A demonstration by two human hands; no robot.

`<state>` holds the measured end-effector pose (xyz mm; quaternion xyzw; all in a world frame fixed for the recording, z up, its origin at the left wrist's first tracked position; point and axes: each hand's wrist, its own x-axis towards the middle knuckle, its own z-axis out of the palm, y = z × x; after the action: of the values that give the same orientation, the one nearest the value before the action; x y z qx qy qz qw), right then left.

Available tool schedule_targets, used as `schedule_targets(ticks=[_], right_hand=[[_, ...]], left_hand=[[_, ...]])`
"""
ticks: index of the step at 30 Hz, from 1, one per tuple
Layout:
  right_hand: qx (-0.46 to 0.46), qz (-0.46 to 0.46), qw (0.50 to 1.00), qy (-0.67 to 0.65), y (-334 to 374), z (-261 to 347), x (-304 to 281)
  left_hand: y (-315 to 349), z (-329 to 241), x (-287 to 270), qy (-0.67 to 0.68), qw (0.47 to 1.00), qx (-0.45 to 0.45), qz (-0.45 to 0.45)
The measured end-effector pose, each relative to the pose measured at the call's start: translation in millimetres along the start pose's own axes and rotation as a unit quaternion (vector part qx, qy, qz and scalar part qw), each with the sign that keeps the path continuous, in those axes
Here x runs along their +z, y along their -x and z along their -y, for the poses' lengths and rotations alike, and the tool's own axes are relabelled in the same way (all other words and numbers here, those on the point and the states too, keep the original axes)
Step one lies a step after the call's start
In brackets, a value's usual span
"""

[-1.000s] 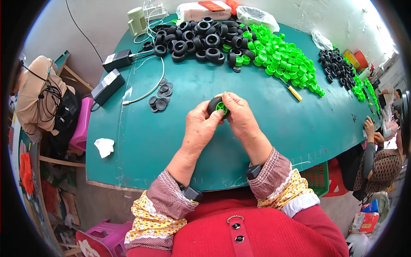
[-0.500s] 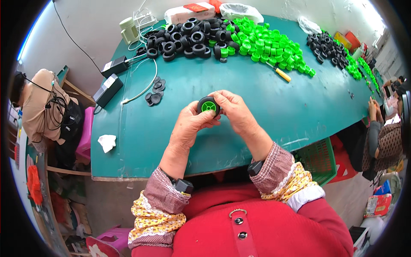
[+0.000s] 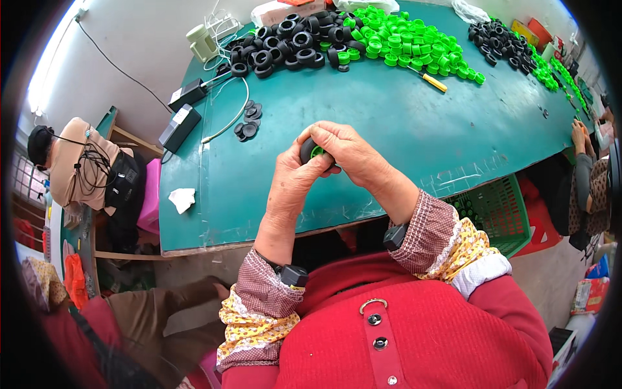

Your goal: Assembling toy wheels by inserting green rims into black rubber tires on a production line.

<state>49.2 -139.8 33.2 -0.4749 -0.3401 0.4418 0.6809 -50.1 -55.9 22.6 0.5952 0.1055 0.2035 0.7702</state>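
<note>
Between my two hands, above the near part of the green table (image 3: 259,188), is a small toy wheel (image 3: 315,151) with a black tyre and a bright green hub. My left hand (image 3: 295,172) grips it from the left and below, thumb across its face. My right hand (image 3: 346,149) closes over its top and right side, so fingers cover much of the hub. At the far side lie a heap of black tyres (image 3: 285,45) and a heap of green hubs (image 3: 414,42). Several flat black discs (image 3: 249,122) rest left of my hands.
A yellow-handled screwdriver (image 3: 434,82) lies before the hubs. Black power adapters (image 3: 179,128) and a pale cable are at left, near a white scrap (image 3: 182,200). A green basket (image 3: 499,214) stands below the right edge. Other people sit at far left and right.
My right hand has moved over the wheel, hiding more of its green hub, and the wheel is tilted. The view has shifted, and a person's legs now show at lower left.
</note>
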Motion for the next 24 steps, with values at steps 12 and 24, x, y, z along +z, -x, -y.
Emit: schedule_targets(ticks=[12,24], right_hand=[[-0.059,-0.040,0.993,0.097,-41.0,-0.7,-54.2],[-0.048,0.002,0.966,0.253,-60.2,-3.0,-100.1]], left_hand=[[-70.1,22.5,-9.7,0.189,0.978,-0.085,0.006],[-113.7,36.8,-29.0,0.202,0.969,-0.130,-0.063]])
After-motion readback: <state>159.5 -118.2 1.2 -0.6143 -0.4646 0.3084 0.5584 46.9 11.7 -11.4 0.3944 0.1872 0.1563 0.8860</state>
